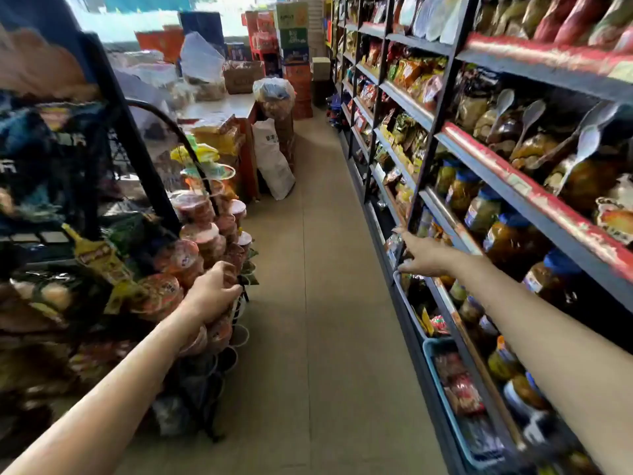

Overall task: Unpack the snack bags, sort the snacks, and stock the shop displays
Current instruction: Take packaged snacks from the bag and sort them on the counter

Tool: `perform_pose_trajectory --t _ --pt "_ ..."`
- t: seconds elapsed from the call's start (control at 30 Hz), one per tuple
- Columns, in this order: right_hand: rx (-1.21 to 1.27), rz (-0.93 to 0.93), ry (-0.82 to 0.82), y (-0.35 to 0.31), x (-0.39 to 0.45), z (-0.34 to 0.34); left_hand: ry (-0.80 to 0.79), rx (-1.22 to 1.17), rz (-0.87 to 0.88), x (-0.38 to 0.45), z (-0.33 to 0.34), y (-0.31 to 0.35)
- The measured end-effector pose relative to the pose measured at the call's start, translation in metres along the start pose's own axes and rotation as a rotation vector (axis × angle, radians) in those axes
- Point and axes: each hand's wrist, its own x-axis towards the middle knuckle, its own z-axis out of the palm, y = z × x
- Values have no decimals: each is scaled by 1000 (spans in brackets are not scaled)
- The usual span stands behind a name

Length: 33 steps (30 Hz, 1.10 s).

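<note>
My left hand (pixel 214 294) is curled around the front edge of a black wire rack (pixel 200 159) stacked with red instant noodle cups (pixel 197 209) on the aisle's left side. My right hand (pixel 426 257) reaches out to the low shelf on the right with fingers spread. Its fingertips are at small shiny snack packets (pixel 393 246) on the shelf edge; I cannot tell whether it holds one. Below the hand stand plastic bins of packets, a clear one (pixel 406 303) and a blue one (pixel 432 358).
Tall metal shelving (pixel 513 186) runs along the right, with jars, spoons and snack bags. A narrow tan floor aisle (pixel 325 269) leads ahead. At the far end stand a white sack (pixel 272 159), a filled clear bag (pixel 274 97), a counter and stacked cartons (pixel 294 46).
</note>
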Motion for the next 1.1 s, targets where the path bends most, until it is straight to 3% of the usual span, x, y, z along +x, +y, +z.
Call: perform_pose_trajectory --t 0.27,0.37,0.5,0.63,0.77,0.93,1.1 --pt "191 -45 127 42 195 -27 -173 8 -10 186 82 27" --pt "245 -57 63 53 284 -46 -259 -32 -59 277 89 60" --pt "251 -85 15 44 389 -90 -237 -148 -45 383 71 104" --pt "236 -143 99 36 505 -145 -242 -75 -40 502 61 108" --pt "225 -196 118 31 637 -190 -134 70 -86 641 59 87" --pt "147 -102 129 46 802 -267 -203 195 -87 823 44 97" --pt "235 -40 191 73 934 -351 -239 379 74 1007 38 139"
